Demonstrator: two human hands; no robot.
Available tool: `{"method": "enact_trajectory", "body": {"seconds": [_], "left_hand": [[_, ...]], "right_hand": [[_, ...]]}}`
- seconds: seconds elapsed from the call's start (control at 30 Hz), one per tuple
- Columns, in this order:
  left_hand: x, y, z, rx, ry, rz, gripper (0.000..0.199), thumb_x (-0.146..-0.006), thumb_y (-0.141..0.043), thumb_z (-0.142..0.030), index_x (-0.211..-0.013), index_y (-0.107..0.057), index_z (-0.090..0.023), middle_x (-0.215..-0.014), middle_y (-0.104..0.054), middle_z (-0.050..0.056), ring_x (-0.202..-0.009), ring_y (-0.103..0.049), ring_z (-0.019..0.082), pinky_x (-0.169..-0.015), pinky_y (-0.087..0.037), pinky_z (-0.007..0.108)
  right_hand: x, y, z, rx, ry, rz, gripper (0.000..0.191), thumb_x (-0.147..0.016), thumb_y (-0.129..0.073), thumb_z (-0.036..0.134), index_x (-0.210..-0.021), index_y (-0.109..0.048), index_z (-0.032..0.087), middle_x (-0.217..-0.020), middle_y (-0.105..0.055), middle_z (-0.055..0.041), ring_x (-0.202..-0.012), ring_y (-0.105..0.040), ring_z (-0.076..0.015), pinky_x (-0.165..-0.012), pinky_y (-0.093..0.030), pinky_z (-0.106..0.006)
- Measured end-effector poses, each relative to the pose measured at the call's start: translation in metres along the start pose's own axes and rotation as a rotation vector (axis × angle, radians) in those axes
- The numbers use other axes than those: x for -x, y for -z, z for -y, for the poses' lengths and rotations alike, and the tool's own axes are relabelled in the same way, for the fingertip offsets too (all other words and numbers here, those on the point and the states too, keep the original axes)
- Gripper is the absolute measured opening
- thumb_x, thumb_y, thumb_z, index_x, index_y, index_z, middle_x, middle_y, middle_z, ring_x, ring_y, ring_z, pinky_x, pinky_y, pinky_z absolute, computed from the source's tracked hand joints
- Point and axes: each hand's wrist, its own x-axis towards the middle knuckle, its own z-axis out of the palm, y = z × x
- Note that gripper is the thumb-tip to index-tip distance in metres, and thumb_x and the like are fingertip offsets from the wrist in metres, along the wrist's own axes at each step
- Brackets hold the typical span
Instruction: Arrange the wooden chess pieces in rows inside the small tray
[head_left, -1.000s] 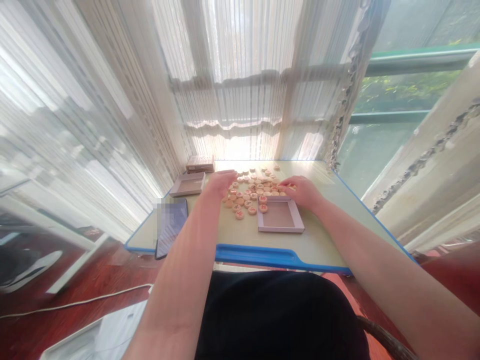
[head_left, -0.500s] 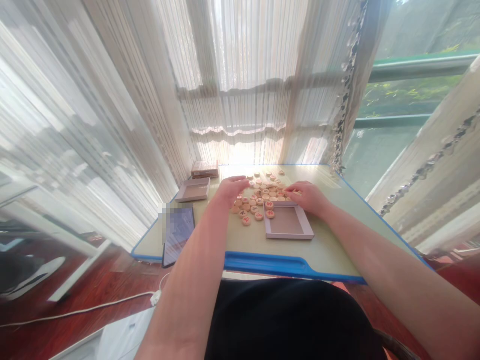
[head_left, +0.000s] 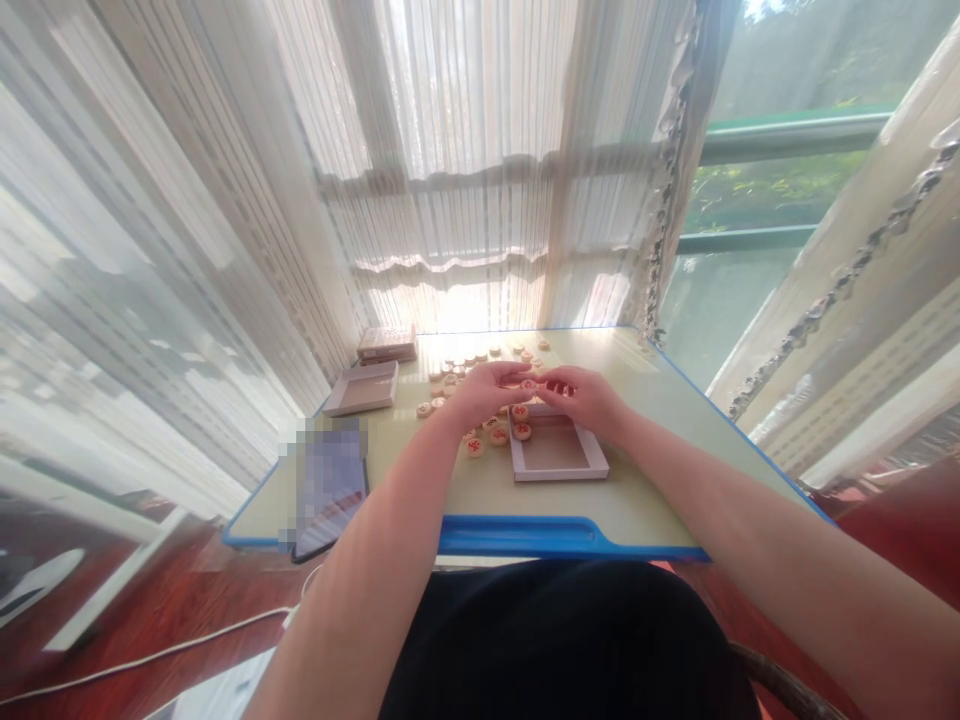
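Observation:
Round wooden pieces with red or dark characters lie scattered on the table. My left hand [head_left: 484,392] is over them, fingers stretched towards the right. Beside its fingertips, my right hand [head_left: 581,395] pinches a red-marked piece [head_left: 529,386] at its edge. Just below the hands is a shallow open box [head_left: 559,475]; two red-marked pieces, one [head_left: 520,411] above the other [head_left: 522,432], sit at its left corner. Another red-marked piece [head_left: 474,448] lies left of the box. Pieces under my left hand are partly hidden.
On the table [head_left: 405,480], a second shallow tray [head_left: 364,388] stands at the left, with a flat box [head_left: 387,343] behind it. A tablet [head_left: 330,490] lies at the left front. Curtains hang beyond the table.
My left hand has moved right, close to my right hand, and a red-marked piece now shows between them. More pieces lie spread at the left. The view has shifted slightly.

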Motion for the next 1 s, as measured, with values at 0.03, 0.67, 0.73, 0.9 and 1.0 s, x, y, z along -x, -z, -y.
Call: {"method": "enact_trajectory", "body": {"seconds": [0.03, 0.67, 0.73, 0.9, 1.0], "left_hand": [[0.000, 0.000, 0.001, 0.009, 0.009, 0.010, 0.062, -0.060, -0.080, -0.032, -0.117, -0.062, -0.016, -0.114, -0.066, 0.013, -0.108, -0.059, 0.028, -0.095, -0.045, 0.046], [0.003, -0.010, -0.006, 0.098, -0.009, 0.056, 0.069, -0.070, -0.074, -0.031, -0.133, -0.048, -0.016, -0.118, -0.063, 0.013, -0.112, -0.057, 0.023, -0.098, -0.043, 0.038], [0.003, -0.008, -0.006, 0.003, -0.018, -0.009, 0.065, -0.069, -0.074, -0.033, -0.128, -0.054, -0.017, -0.121, -0.061, 0.013, -0.111, -0.057, 0.024, -0.094, -0.045, 0.037], [0.003, -0.005, -0.011, -0.417, -0.090, -0.119, 0.031, -0.071, -0.068, -0.039, -0.094, -0.072, -0.018, -0.099, -0.070, 0.006, -0.094, -0.062, 0.022, -0.083, -0.048, 0.032], [0.004, -0.007, -0.014, -0.521, -0.094, -0.065, 0.023, -0.075, -0.062, -0.035, -0.086, -0.074, -0.019, -0.080, -0.071, 0.002, -0.078, -0.062, 0.018, -0.074, -0.048, 0.029]], "right_hand": [[0.000, 0.000, 0.001, -0.007, 0.015, -0.004, 0.028, -0.078, -0.060, 0.040, -0.091, -0.070, 0.018, -0.076, -0.067, -0.0037, -0.064, -0.057, -0.0141, -0.062, -0.047, -0.027], [0.000, 0.001, 0.009, -0.030, -0.107, 0.033, 0.040, -0.073, -0.061, 0.052, -0.090, -0.068, 0.016, -0.070, -0.066, -0.0027, -0.062, -0.056, -0.0144, -0.059, -0.043, -0.027], [0.000, 0.002, 0.010, -0.033, -0.093, 0.017, 0.039, -0.073, -0.062, 0.050, -0.089, -0.068, 0.016, -0.069, -0.066, -0.0030, -0.061, -0.055, -0.0140, -0.058, -0.044, -0.027], [0.000, 0.004, 0.009, 0.035, -0.085, -0.003, 0.029, -0.074, -0.061, 0.044, -0.081, -0.067, 0.016, -0.069, -0.066, -0.0029, -0.061, -0.055, -0.0136, -0.058, -0.042, -0.026], [0.000, 0.003, 0.007, 0.058, -0.088, 0.046, 0.025, -0.076, -0.059, 0.040, -0.082, -0.069, 0.018, -0.071, -0.067, -0.0021, -0.062, -0.055, -0.0137, -0.060, -0.042, -0.026]]}}
